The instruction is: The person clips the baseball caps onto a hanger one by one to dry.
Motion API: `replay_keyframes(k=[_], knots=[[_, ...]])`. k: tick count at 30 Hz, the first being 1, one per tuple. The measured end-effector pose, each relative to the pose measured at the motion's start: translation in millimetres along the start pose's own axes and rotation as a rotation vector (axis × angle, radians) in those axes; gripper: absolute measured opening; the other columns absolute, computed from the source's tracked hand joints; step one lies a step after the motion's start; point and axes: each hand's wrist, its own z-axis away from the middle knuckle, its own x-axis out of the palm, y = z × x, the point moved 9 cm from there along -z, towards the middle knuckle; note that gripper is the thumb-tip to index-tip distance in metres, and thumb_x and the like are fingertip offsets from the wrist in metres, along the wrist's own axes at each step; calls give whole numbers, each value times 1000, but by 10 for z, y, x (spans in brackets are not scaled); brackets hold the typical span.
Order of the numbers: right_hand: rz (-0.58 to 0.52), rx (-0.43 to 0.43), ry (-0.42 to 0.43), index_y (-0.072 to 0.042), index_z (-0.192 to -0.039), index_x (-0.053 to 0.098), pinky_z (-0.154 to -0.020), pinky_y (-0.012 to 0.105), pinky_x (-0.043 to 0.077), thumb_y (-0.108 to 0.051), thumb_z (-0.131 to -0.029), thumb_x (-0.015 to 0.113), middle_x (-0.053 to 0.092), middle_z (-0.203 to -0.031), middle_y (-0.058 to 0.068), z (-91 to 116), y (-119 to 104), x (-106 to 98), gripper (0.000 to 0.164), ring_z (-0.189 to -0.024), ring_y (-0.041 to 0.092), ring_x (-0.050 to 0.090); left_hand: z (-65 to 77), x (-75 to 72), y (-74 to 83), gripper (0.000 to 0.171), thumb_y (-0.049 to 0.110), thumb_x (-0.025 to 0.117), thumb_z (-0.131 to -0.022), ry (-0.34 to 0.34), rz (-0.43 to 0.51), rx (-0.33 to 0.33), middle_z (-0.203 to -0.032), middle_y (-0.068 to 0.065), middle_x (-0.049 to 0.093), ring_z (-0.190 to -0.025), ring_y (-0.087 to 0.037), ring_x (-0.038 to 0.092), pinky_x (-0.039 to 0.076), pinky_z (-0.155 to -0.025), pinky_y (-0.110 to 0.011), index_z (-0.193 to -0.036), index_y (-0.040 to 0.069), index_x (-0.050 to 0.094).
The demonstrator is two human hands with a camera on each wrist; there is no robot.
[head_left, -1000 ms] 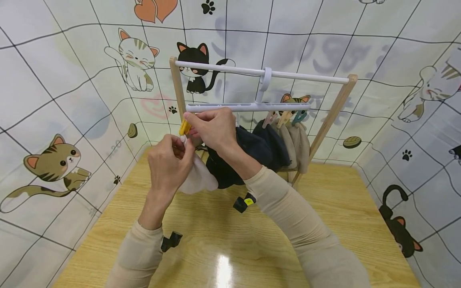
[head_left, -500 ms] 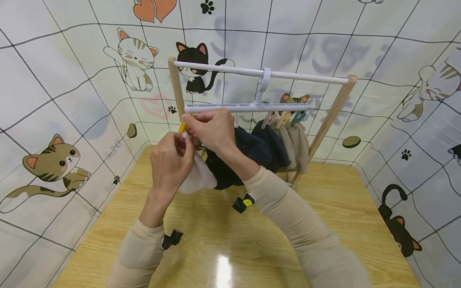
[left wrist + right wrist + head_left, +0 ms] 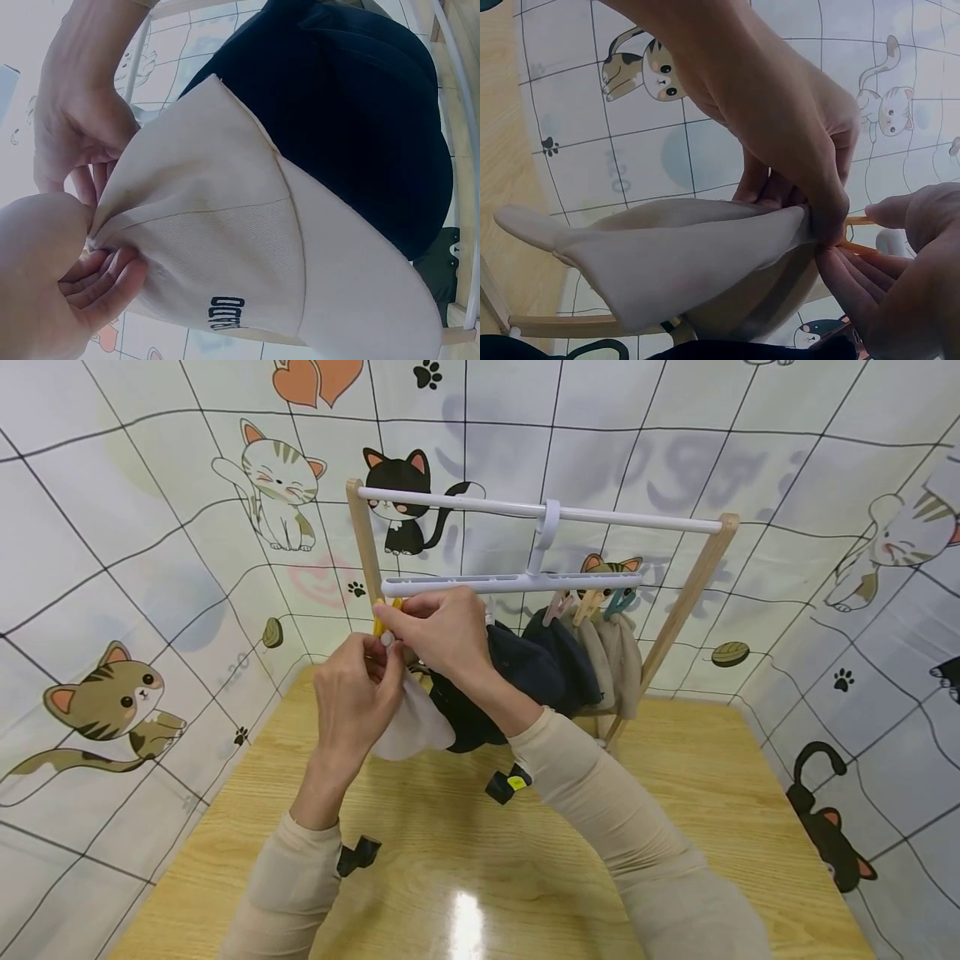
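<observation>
My left hand (image 3: 356,689) pinches the gathered crown top of a cream baseball cap (image 3: 195,187), which hangs brim down with dark lettering on its front. Just above it, near the left end of a white hanger (image 3: 450,585), my right hand (image 3: 450,635) holds a yellow clothespin (image 3: 378,622) between thumb and fingers. In the right wrist view, the clothespin's two legs (image 3: 861,247) stand apart between the right thumb and fingers. Its far end meets the pinched cloth beside the left fingertips, where the hands hide the bite.
Black and navy caps (image 3: 517,672) hang beside the cream one. Beige caps (image 3: 618,660) hang farther right from pink, peach and teal clothespins (image 3: 588,607). The hanger hooks over the white rod (image 3: 637,518) of a wooden rack (image 3: 693,593) on a wood-grain table (image 3: 675,827).
My left hand has risen slightly with the cap's pinched top, closer to the right fingertips. The yellow clothespin has turned a little in the right hand. The other caps hang as before.
</observation>
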Motion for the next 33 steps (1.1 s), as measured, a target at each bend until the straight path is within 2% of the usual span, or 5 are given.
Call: replay_keyframes(k=[8,14,18,26,33], knots=[[78,-80,-22,-12,-105,91,-76,29,63,-33,-105,75,89,-99,3,62,-31,-95,27,-91,13,84,-30,99,-55,26,17,74,-107,-56,8,-37,-81,-22,75,-66,-35,78,61,-61,-43,-95,-5,69],[77,-108,18,-7,-120,87,-89,34,69,-28,-107,71,89,-110,8,255,4,-226,29,-97,19,86,-38,164,-110,26,17,74,-107,-74,-1,-59,-80,-21,76,-67,-33,79,60,-62,-40,-95,-5,69],[88,-138,45,-5,-124,86,-90,38,70,-26,-107,73,88,-111,10,423,62,-342,29,-95,21,85,-49,211,-153,26,17,73,-107,-78,5,-66,-80,-21,77,-68,-34,81,62,-62,-42,-96,-6,69],[125,-243,84,-4,-112,86,-87,46,68,-16,-103,76,85,-101,8,838,308,-642,18,-89,22,80,-90,308,-251,27,17,75,-107,-93,44,-100,-85,-25,77,-74,-40,83,68,-66,-54,-97,-8,69],[178,-270,81,-2,-109,85,-86,43,67,-9,-99,80,86,-106,9,1200,634,-876,13,-94,27,78,-134,358,-312,29,20,73,-108,-100,39,-120,-90,-24,78,-77,-39,83,65,-68,-50,-99,-7,69]])
